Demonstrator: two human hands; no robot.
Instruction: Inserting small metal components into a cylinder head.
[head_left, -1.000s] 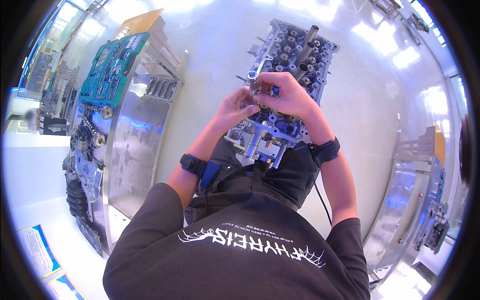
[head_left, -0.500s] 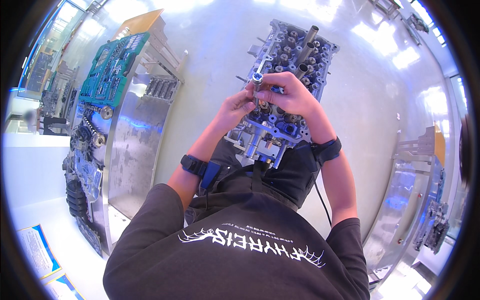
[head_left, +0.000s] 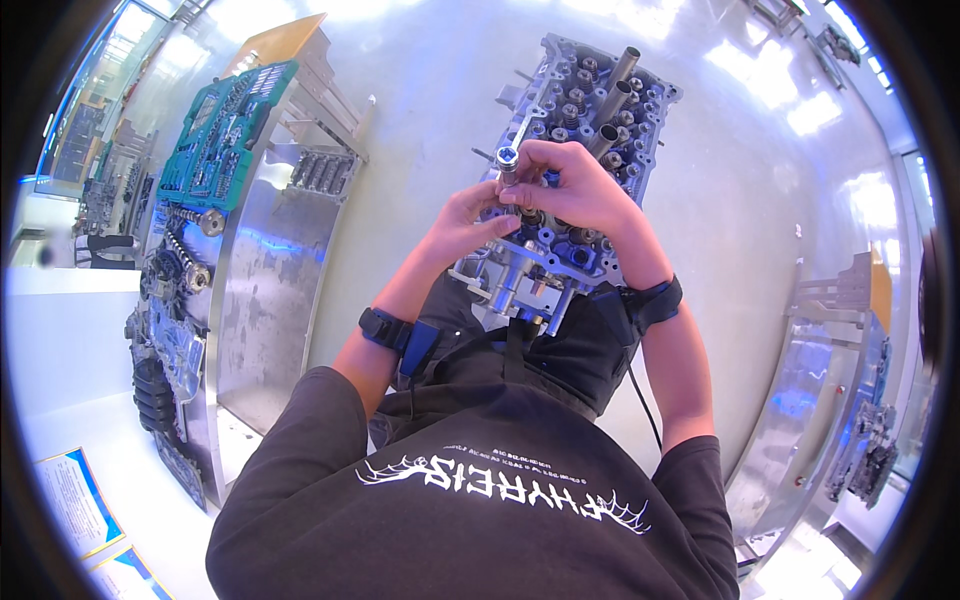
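Observation:
A chrome socket wrench, its round head facing up, stands upright over the near left part of a grey metal cylinder head. My right hand pinches it just below the round head, with thumb and index finger bent around it. My left hand is closed around its lower part, the thumb reaching across toward the right. The lower end of the wrench is hidden by my fingers. Valve springs and several upright metal tubes rise from the cylinder head beyond my hands.
On the left, a metal bench carries a teal socket case, camshafts and a black ribbed part. Another metal bench with engine parts stands at right. My lap is right below the cylinder head's near end.
The wrench head has shifted slightly left and down. My left thumb has moved away from the fingertips and now stretches further right; my right hand stays at the wrench.

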